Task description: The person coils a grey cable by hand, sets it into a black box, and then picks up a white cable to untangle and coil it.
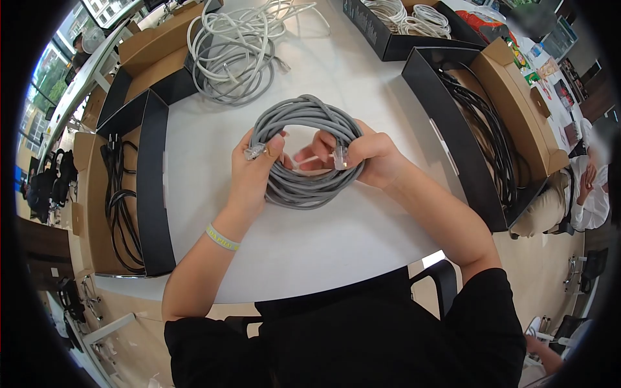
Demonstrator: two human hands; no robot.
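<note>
A grey network cable, wound into a round coil of several loops, is held up above the white table in both hands. My left hand grips the coil's left side, its thumb on the front near a clear plug. On the right side my right hand is closed around the loops, with a second clear plug by its thumb. Some of its fingers show through the coil's open middle. A yellow-lettered wristband circles my left wrist.
Loose white and grey cables lie on the white table beyond the coil. Open black boxes with black cords stand left and right. Another box holds white cables. A seated person is at far right.
</note>
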